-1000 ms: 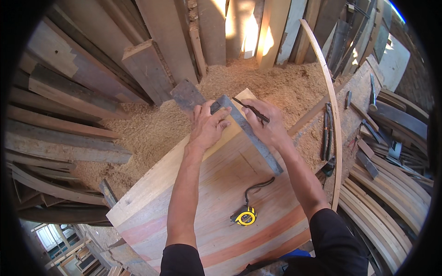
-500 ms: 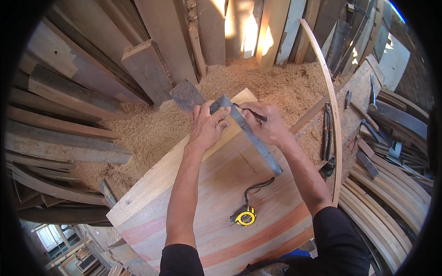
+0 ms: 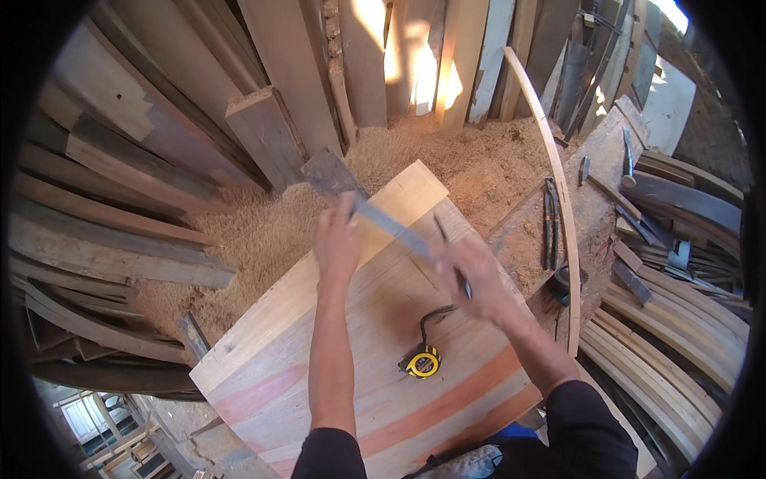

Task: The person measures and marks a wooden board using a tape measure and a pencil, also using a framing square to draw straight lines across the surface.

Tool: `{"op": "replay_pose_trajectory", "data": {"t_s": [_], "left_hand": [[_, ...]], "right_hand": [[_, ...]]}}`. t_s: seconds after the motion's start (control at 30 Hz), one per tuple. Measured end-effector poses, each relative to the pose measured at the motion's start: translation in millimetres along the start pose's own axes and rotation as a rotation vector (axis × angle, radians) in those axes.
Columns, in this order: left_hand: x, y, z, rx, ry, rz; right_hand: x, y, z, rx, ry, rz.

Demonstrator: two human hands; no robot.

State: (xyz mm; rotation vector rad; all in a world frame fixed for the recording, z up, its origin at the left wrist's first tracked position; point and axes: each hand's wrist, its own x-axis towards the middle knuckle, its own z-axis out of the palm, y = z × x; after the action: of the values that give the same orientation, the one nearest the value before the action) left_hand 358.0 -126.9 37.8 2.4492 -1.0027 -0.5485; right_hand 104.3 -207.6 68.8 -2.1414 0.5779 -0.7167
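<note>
A metal try square (image 3: 395, 227) lies at a slant over the wooden panel (image 3: 375, 319), blurred by motion. My left hand (image 3: 337, 243) is closed on its far-left end. My right hand (image 3: 472, 275) grips a dark pencil (image 3: 440, 230), whose end points away from me. That hand covers part of the square's blade; whether it also holds the blade, I cannot tell. Nearer to me on the panel sits a yellow and black tape measure (image 3: 421, 362), with its black strap (image 3: 432, 318) reaching toward my right hand.
Sawdust (image 3: 263, 247) surrounds the panel's far side. Upright boards (image 3: 367, 72) lean at the back. A thin curved wooden strip (image 3: 558, 168) arcs along the right, beside black-handled pliers (image 3: 550, 223) and a hammer (image 3: 629, 160). Stacked curved slats (image 3: 662, 343) lie farther right.
The try square has swung away from its earlier line across the panel's far corner, uncovering that corner. My right hand has come nearer with the pencil, and my left hand has shifted slightly nearer.
</note>
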Motion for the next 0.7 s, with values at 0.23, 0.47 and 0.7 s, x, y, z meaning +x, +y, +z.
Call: {"op": "replay_pose_trajectory", "data": {"t_s": [0.23, 0.47, 0.7], "left_hand": [[-184.5, -189.3, -29.1, -0.002, 0.493, -0.195], [-358.4, -246.0, -65.4, 0.165, 0.4, -0.633], [-427.2, -253.9, -71.8, 0.252, 0.229, -0.749]], "right_hand": [[-157.4, -78.6, 31.9, -0.136, -0.449, 0.118], [-161.2, -102.4, 68.5, -0.297, -0.32, 0.185], [-180.7, -101.9, 76.0, -0.367, -0.299, 0.293]]}}
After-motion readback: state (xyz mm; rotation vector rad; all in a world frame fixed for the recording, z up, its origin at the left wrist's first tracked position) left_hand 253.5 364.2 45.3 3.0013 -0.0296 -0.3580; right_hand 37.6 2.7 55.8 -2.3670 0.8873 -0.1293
